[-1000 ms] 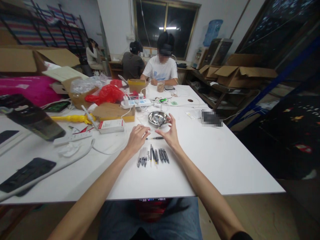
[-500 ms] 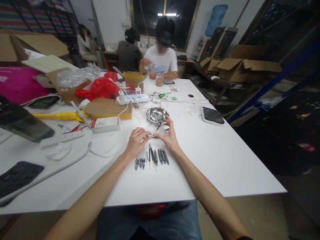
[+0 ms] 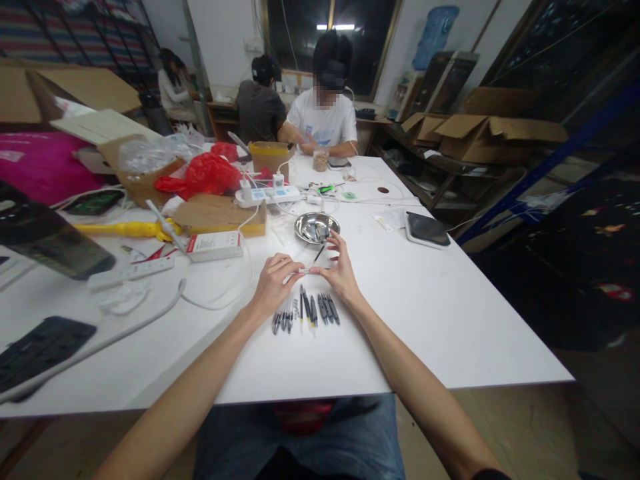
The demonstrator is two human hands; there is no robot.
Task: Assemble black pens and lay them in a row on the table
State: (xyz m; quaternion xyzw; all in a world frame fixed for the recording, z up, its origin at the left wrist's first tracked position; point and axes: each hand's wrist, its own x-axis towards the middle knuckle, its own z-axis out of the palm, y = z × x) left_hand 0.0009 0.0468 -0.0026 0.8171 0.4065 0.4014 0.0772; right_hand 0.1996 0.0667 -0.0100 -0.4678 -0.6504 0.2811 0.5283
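Note:
My left hand [image 3: 275,280] and my right hand [image 3: 343,270] meet over the table, closed with fingertips at the two ends of a small, pale pen part [image 3: 305,271]; its exact kind is too small to make out. A thin black stick [image 3: 319,254] slants beside my right hand's fingers, towards a shiny metal bowl [image 3: 304,230] with small parts in it; whether the fingers touch the stick is unclear. Below my hands lie rows of pen parts: clear barrels with dark ends [image 3: 283,323], slim refills with yellow ends [image 3: 302,310] and black barrel pieces [image 3: 329,309].
On the left are a power strip [image 3: 273,195], a red-and-white box [image 3: 215,245], a red bag [image 3: 213,175], a dark bottle [image 3: 55,233] and cables. A flat black-topped device [image 3: 427,230] lies right. A person in white [image 3: 323,120] sits opposite, near a jar [image 3: 321,160].
My hands keep nearly the same pose around the pen part. The view has shifted slightly. Across the table, the person in white has lowered a raised hand.

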